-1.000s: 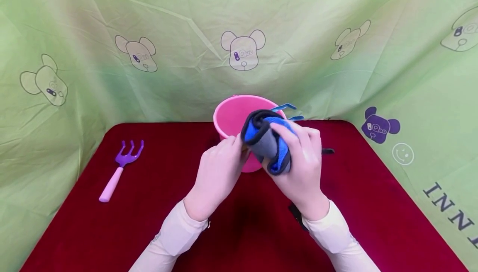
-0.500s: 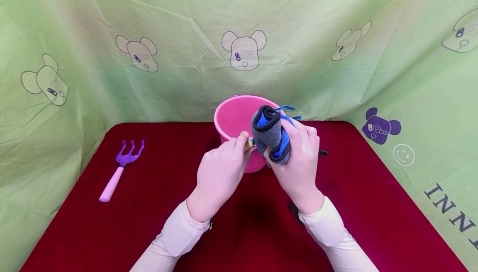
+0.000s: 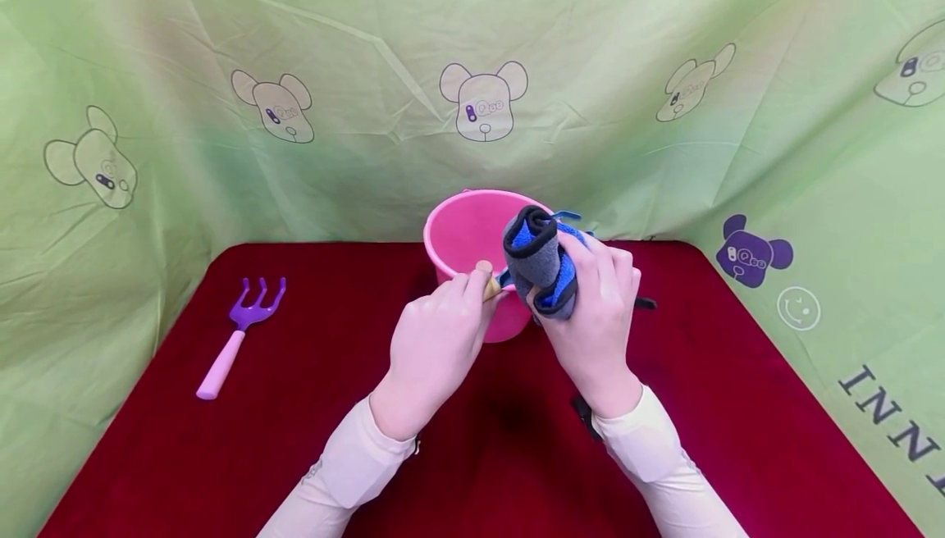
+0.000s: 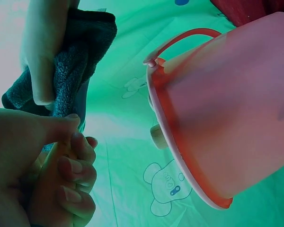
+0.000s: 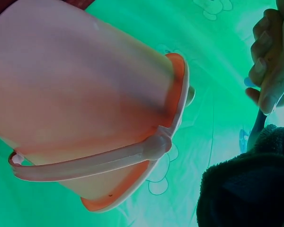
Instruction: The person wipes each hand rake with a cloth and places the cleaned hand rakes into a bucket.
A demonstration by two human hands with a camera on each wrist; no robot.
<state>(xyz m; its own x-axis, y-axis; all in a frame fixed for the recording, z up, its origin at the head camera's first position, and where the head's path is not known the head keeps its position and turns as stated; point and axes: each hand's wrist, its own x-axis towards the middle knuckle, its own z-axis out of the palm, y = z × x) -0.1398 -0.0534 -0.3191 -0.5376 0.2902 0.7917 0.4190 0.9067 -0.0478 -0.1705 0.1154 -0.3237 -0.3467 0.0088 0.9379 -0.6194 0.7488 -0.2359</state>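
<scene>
My left hand (image 3: 439, 341) grips the wooden handle of a small hand rake (image 4: 51, 182). Its blue shaft runs from my fingers into a folded towel (image 3: 533, 259), blue and grey with black edging. With my right hand (image 3: 596, 316) I hold that towel bunched round the rake's metal part. Blue prong tips (image 3: 567, 215) stick out beyond the towel; the rest of the rake's head is covered. Both hands are in front of and over the near side of a pink bucket (image 3: 465, 230). In the left wrist view a wooden handle end (image 4: 157, 137) juts past the bucket's rim.
A purple three-pronged hand fork (image 3: 236, 329) with a pink handle lies on the left of the dark red tablecloth (image 3: 325, 439). Behind the table hangs a green curtain (image 3: 369, 152) printed with bear heads. The bucket's handle (image 5: 85, 165) hangs down its side.
The towel has shifted a little right and away from my left hand, baring wood and a short piece of blue shaft between the hands. The bucket and the purple fork stay put.
</scene>
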